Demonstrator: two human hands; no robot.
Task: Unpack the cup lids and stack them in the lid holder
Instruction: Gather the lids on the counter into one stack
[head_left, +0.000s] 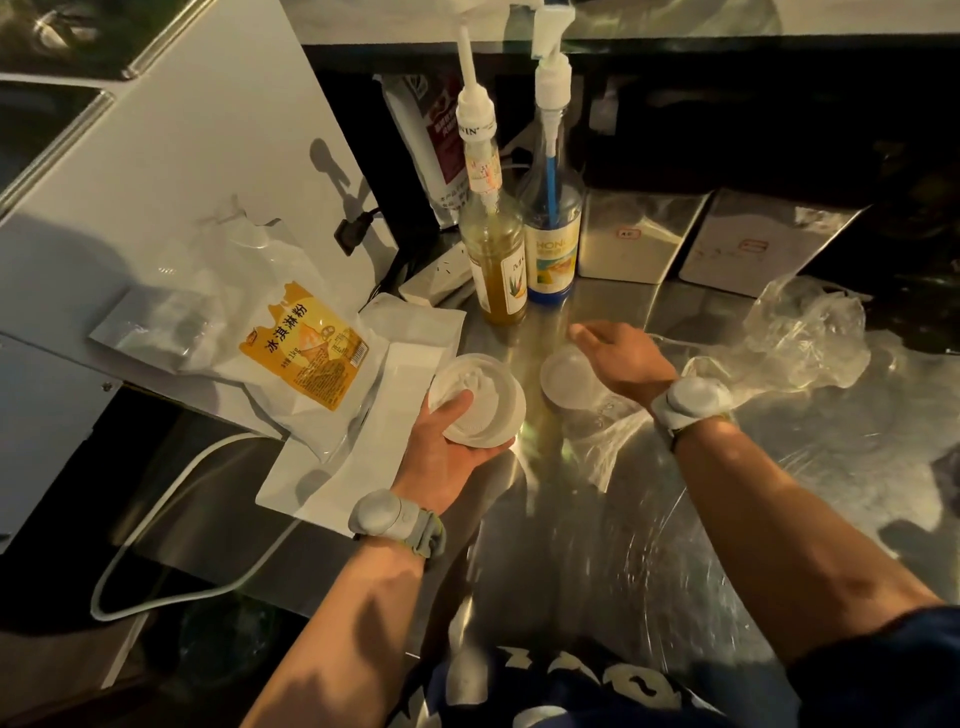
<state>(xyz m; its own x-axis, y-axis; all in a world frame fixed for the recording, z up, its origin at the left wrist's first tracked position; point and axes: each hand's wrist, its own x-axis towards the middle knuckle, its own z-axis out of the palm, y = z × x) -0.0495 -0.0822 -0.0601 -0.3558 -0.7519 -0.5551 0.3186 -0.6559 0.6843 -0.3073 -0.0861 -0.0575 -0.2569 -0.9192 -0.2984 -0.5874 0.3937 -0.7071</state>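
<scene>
Left hand (451, 447) grips a lid stack (477, 399); at its 3 o'clock, right hand (621, 358) grasps more lids (569, 383). We judge them light, slippery, crushable: hold by rims.

The picture was dim and warm yellow. Glare streaked the steel counter (649, 519) at lower centre, and the white panel (208, 156) at upper left was brightest. Corners fell into deep shadow. Wide-angle bending curved the edges; detail looked soft throughout.
</scene>
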